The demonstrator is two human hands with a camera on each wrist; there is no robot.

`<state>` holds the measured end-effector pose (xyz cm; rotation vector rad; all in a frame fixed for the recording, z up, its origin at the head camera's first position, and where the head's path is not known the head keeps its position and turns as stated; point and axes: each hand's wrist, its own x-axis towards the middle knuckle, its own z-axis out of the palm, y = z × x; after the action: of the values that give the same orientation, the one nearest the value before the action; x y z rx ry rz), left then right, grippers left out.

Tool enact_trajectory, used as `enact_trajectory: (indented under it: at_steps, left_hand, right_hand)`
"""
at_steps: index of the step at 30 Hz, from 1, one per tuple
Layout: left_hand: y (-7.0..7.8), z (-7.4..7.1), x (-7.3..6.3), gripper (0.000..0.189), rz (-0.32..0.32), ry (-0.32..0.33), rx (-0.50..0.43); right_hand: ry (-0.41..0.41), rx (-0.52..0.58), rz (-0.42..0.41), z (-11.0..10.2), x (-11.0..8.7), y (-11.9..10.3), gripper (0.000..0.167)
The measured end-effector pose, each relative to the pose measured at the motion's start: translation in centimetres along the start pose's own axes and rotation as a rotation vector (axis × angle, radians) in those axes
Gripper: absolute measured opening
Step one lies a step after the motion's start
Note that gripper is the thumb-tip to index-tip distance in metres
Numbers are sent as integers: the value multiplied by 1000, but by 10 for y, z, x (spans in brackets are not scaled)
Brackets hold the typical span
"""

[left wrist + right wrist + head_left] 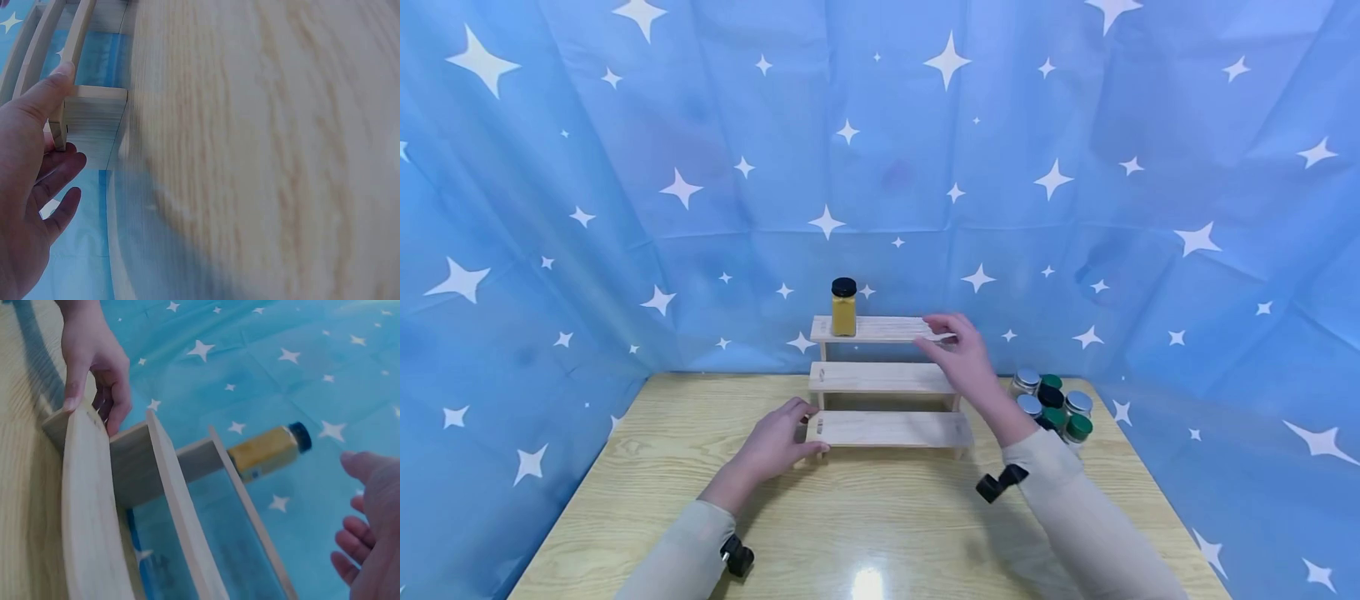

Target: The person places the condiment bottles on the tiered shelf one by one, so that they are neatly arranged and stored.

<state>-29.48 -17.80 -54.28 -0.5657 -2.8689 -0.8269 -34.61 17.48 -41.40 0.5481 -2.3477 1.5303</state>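
A three-step wooden spice rack (891, 428) stands on the table. A jar of yellow spice (843, 315) with a black lid is upright on the left part of its top step. My left hand (778, 442) grips the left end of the bottom step, thumb at the front edge and fingers behind; the left wrist view shows that thumb (53, 87) on the wood. Near the right end of the top step is my right hand (958, 350). In the right wrist view its fingers (353, 540) are loosely bent, apart from the jar, and hold nothing.
Several jars with green, black and silver lids (1078, 427) are grouped on the table to the right of the rack, partly behind my right forearm. A blue cloth with white stars (880, 167) hangs behind and beside the wood-grain table (880, 517).
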Motion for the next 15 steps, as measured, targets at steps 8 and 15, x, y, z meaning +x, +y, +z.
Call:
enact_trajectory:
  at_steps: [8, 15]
  left_hand:
    - [-1, 2, 0, 70, -7, 3, -2]
    - [-2, 2, 0, 71, -10, -6, 1]
  right_hand:
    - [35, -89, 22, -41, -39, 19, 42]
    - [89, -175, 81, -73, -68, 30, 43]
